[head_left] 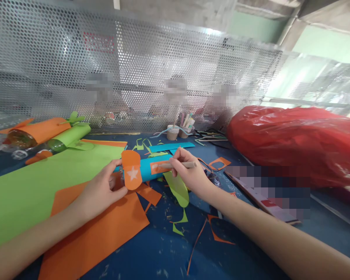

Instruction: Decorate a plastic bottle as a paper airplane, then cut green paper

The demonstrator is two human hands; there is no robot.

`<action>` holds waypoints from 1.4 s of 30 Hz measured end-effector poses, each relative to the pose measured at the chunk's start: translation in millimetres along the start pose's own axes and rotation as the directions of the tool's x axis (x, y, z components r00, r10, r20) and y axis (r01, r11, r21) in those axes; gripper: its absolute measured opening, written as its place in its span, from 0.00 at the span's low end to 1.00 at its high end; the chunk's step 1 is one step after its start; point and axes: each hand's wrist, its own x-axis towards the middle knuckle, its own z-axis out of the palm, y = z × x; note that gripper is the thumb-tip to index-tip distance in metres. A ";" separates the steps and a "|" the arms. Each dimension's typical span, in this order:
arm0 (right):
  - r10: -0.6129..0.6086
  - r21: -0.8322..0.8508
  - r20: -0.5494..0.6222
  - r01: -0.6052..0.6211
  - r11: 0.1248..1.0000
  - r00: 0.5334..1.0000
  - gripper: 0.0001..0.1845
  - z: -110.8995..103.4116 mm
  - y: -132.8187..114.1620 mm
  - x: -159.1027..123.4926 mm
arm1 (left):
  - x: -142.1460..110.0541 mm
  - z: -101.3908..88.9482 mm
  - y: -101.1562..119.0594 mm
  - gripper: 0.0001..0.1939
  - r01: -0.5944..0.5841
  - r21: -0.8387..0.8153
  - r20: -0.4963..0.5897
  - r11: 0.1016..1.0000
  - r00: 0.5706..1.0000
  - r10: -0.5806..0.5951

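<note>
A plastic bottle wrapped in blue paper point(146, 170) lies sideways in front of me. My left hand point(100, 190) grips its left end, where clear plastic shows. An orange rounded paper piece with a pale star point(133, 173) sits across the bottle near those fingers. My right hand point(186, 165) pinches a thin beige stick point(190, 165) that looks like a brush handle. Its tip points left onto an orange paper strip point(160, 166) on the blue wrap, where a whitish smear shows. A green rounded paper piece point(177, 189) extends below the bottle.
Orange sheets point(105, 233) and a large green sheet point(26, 194) cover the left side. Two paper-covered bottles point(43, 132) lie beyond. Paper scraps point(221, 229) dot the blue table. Cups of tools point(172, 133) stand before a perforated metal screen point(151, 70). A red plastic bag point(288, 140) bulges at right.
</note>
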 end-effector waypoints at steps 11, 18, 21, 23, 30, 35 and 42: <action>0.005 0.025 0.001 -0.005 1.000 1.000 0.09 1.0 -1.2 0.6 | -0.6 0.3 1.3 0.29 0.022 -0.024 0.003 0.999 1.000 -0.022; -0.002 0.026 0.009 0.002 1.000 1.000 0.10 0.8 0.3 -0.3 | 0.3 -0.3 3.4 0.28 0.024 0.019 -0.021 1.000 1.000 -0.023; -0.012 0.025 0.020 0.011 1.000 1.000 0.10 0.8 -0.5 0.2 | 0.9 -0.6 1.3 0.28 0.019 0.007 -0.004 1.000 1.000 -0.019; -0.017 0.027 0.028 0.017 0.999 0.999 0.10 1.2 -1.9 0.4 | 1.2 -0.8 0.0 0.27 0.017 0.013 0.005 1.000 1.000 -0.017; -0.030 0.009 0.034 0.030 1.000 0.999 0.09 2.0 -4.7 0.1 | 1.3 0.1 -1.1 0.29 0.011 0.005 -0.007 1.000 1.000 -0.011; -0.039 -0.031 0.036 0.040 0.999 0.999 0.10 1.4 -5.8 -0.1 | 0.8 0.7 0.0 0.28 0.010 0.005 -0.002 1.000 1.000 -0.010; -0.019 -0.029 0.048 0.021 0.999 0.999 0.10 3.0 -10.6 -1.5 | 1.0 0.6 -3.9 0.30 0.004 0.028 -0.018 1.000 1.000 -0.003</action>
